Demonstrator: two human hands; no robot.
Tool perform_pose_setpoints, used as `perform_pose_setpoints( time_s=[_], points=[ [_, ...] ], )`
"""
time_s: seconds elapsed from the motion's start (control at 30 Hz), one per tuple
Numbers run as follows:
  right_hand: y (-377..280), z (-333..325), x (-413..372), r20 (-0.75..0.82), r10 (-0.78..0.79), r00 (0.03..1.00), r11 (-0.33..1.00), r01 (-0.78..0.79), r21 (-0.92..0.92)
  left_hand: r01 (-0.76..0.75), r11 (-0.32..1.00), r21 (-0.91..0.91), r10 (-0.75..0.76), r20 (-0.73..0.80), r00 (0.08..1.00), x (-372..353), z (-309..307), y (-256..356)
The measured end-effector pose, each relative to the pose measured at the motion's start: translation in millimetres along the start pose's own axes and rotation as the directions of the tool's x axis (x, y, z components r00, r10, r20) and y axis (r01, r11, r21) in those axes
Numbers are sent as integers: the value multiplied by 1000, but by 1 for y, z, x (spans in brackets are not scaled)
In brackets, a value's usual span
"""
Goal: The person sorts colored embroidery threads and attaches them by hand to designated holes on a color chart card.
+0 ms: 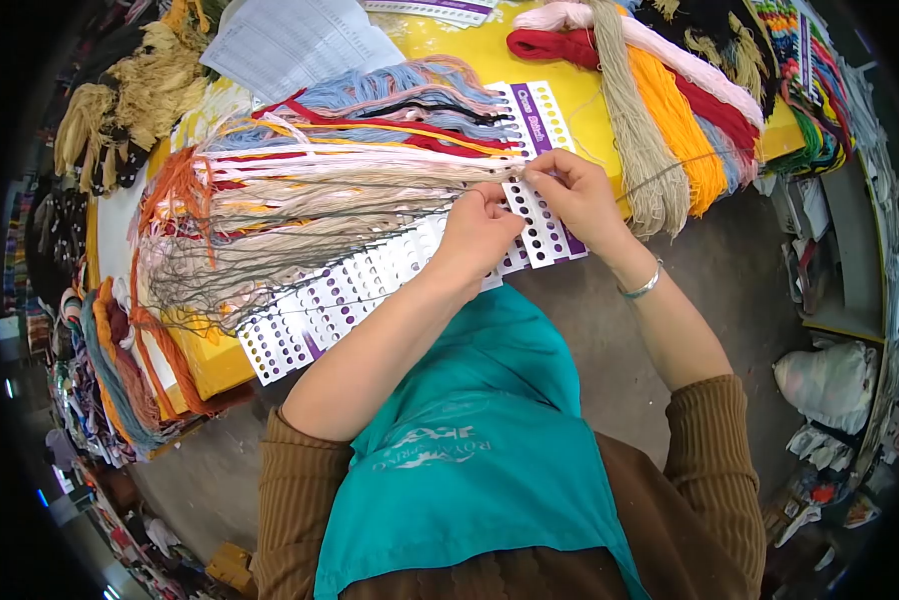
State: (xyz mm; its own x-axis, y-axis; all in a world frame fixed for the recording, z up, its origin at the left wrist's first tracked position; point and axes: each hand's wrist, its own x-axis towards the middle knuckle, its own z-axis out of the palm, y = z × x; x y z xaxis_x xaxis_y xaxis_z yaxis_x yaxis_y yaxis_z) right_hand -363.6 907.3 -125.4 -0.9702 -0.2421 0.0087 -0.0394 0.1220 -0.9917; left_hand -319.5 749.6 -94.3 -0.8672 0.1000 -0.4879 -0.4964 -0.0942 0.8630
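My left hand [483,235] is closed at the left edge of a white punched card [532,228], its fingertips partly hidden. Thumb and forefinger of my right hand [578,198] pinch together at the card's top end. A dark grey thread [675,174] runs off to the right from behind my right hand; its end in the fingers is too small to see. Left of the hands, long embroidery threads [340,185] in pink, beige, orange, red, blue and grey lie looped through a row of cards. A purple and white "Cross Stitch" card [532,120] lies just beyond.
More punched cards [315,310] line the near edge of the yellow table [215,368]. Skeins [645,120] of beige, orange, red and pink hang over the right side. Printed paper [300,45] lies at the back. Orange yarn [170,195] and tan bundles [135,95] are at left.
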Motion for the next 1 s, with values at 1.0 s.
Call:
perform_pose_setpoints(
  time_s=[1.0],
  points=[
    [-13,3,13,137,140,981,874,-57,-483,71,997,-41,-61,220,974,1,-34,19]
  ],
)
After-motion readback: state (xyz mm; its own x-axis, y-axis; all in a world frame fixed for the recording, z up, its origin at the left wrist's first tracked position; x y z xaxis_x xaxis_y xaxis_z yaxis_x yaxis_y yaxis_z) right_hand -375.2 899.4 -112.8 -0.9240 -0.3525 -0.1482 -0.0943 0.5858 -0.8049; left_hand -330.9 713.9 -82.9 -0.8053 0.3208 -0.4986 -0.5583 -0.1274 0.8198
